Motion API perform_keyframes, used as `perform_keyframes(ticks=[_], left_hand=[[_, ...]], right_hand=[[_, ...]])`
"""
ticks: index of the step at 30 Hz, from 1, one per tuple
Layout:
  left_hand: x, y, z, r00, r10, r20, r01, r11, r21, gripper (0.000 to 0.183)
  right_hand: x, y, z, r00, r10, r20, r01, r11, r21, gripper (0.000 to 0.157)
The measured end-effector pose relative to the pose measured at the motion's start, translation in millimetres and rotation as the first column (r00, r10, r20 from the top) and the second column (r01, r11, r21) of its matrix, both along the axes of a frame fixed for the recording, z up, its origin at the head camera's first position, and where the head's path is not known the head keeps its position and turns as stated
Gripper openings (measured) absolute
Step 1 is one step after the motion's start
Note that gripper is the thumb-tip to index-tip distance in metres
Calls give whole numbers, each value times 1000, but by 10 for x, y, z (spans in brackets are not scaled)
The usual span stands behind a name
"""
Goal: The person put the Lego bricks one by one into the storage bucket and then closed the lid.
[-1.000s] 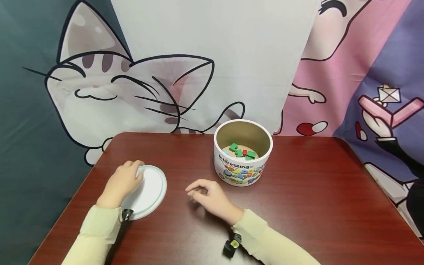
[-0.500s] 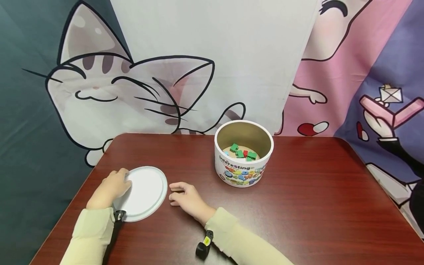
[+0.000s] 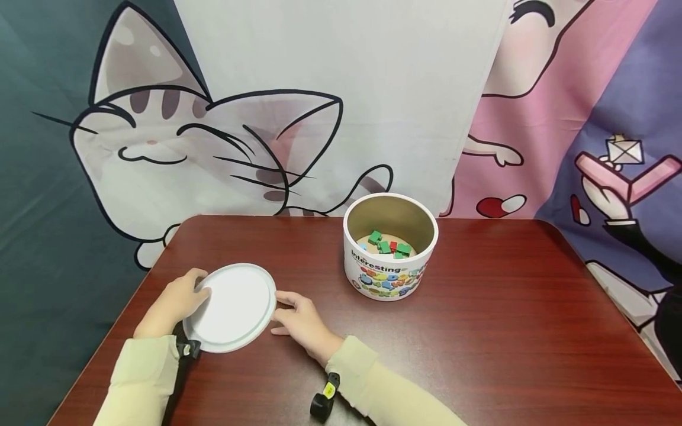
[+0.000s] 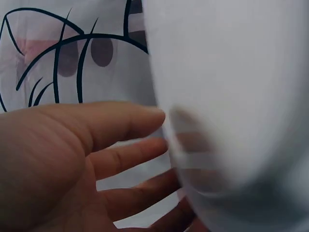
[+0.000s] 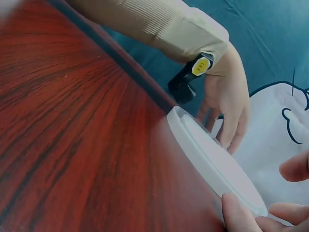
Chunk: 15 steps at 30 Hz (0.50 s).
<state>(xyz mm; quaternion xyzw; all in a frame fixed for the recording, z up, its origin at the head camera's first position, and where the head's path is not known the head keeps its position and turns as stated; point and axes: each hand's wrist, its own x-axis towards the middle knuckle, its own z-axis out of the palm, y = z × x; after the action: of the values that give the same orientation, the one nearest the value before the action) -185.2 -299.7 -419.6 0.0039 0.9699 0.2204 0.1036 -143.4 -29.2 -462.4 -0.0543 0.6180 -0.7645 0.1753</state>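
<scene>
A round white lid is raised at the left part of the table, its right side tilted up. My left hand grips its left edge; in the left wrist view the thumb meets the rim and the other fingers curl around it. At the opposite edge, my right hand has fingertips touching the rim. In the right wrist view one finger lies against the rim, while another digit stands apart from it. Behind and to the right stands a white printed tub, with several green blocks and a red one on its floor.
The reddish-brown wooden table extends to the right of the tub. Behind it hangs a cloth backdrop with a cartoon cat. Each wrist wears a black camera, the right one hanging low over the tabletop.
My right hand has moved left to the lid's rim. My left hand has shifted left along the lid, and the lid's right side has risen slightly. The tub has stayed put.
</scene>
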Motion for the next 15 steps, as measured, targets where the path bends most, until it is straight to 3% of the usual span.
perform_keyframes(ticks=[6, 11, 15], left_hand=[[-7, -64, -10, 1000, -2, -23, 3, 997, 77, 40], [9, -91, -16, 998, -25, -58, 34, 987, 159, 35], [11, -52, 27, 998, -47, -48, 61, 938, 342, 31]], right_hand=[[-34, 71, 41, 998, -63, -16, 63, 997, -33, 50], [-45, 179, 95, 986, -78, -147, 77, 997, -13, 52], [-54, 296, 163, 952, -99, -289, 108, 994, 13, 50]])
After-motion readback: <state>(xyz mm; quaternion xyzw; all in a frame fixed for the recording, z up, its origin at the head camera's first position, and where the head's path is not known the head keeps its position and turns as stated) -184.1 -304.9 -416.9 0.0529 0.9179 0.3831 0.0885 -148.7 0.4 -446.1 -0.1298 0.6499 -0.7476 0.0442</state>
